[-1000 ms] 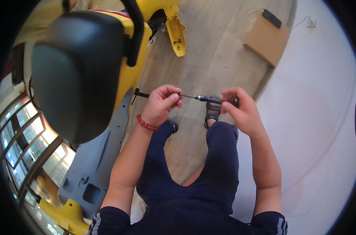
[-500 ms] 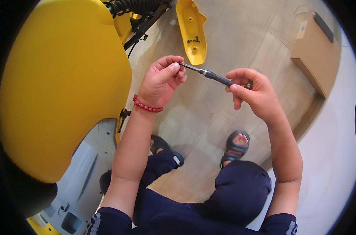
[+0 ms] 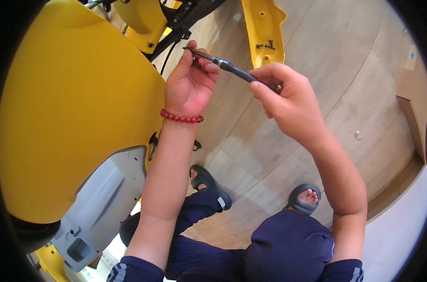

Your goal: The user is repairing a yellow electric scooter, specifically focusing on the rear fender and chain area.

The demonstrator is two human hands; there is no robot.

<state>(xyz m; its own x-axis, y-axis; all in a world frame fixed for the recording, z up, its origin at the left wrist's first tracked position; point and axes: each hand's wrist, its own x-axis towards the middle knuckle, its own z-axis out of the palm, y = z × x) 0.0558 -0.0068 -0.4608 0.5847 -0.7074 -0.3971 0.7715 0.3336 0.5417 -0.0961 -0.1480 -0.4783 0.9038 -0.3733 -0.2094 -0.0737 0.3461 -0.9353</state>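
My right hand (image 3: 291, 101) grips the dark handle of a screwdriver (image 3: 237, 70), which slants up and to the left. Around its narrow metal end, my left hand (image 3: 192, 77) is closed, palm up, with thumb and forefinger by the pointed tip. Whether a small screw sits at that tip, I cannot make out. Beyond the hands lies a long yellow plastic cover (image 3: 264, 28), hollow side up, with a few small dark screws (image 3: 269, 45) in it. Close to my left arm stands a large yellow body panel (image 3: 82, 113).
Black frame parts (image 3: 187, 16) run behind the yellow panel at the top. A grey plastic tray-like panel (image 3: 105, 197) is below it at the left. On the right stand a cardboard box (image 3: 415, 94) and a white surface (image 3: 396, 239). My sandalled feet rest on the wood-look floor (image 3: 251, 145).
Both hands have moved up and to the left with the screwdriver, toward the black frame. The screwdriver tip now shows past my left fingertips. The view has shifted too.
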